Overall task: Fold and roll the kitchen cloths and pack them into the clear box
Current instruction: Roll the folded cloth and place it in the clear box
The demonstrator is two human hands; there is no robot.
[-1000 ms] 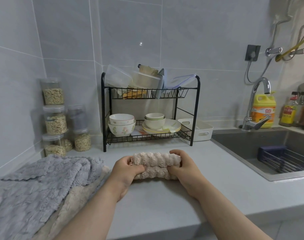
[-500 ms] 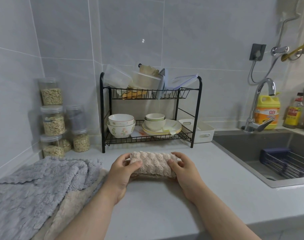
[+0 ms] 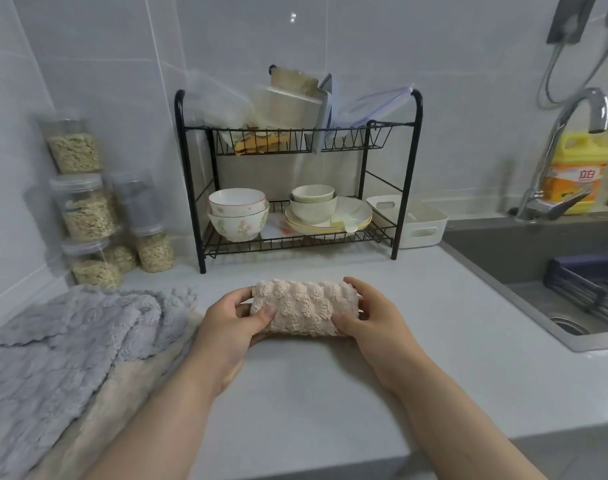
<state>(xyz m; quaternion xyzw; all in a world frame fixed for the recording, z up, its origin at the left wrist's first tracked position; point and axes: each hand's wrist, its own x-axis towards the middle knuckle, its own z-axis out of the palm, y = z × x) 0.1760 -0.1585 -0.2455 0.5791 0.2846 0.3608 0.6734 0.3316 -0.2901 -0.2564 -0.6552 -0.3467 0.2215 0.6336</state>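
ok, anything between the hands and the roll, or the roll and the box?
No. Left hand and right hand grip the beige roll by its ends. Only counter separates it from the rack holding clear containers.

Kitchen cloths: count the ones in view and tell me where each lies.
3. A rolled beige cloth is held between the left hand and right hand; a grey cloth lies at far left; a second beige cloth lies under it. More may be hidden beneath.
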